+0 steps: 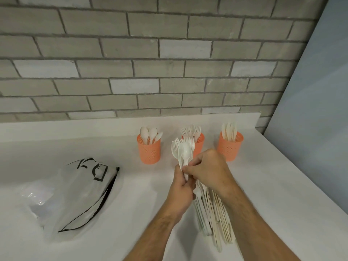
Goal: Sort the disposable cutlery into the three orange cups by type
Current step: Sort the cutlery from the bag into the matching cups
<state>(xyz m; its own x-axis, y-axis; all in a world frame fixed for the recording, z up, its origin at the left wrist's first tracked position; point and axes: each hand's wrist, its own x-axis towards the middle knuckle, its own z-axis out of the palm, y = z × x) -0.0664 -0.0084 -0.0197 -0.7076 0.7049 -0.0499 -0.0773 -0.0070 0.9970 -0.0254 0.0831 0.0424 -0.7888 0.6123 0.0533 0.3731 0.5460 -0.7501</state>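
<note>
Your left hand (pixel 181 187) grips a fanned bunch of white plastic forks and spoons (pixel 183 153); right hand (pixel 209 170) pinches one handle. Draw it straight out; perforated orange cups (pixel 148 150) stand just beyond the grip.

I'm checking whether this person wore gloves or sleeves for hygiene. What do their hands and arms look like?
Both are bare. The left hand and right hand have no gloves, and no rings, watch or bands are visible. The forearms are uncovered as far as the bottom edge of the picture, with visible hair; no sleeves show.
</note>
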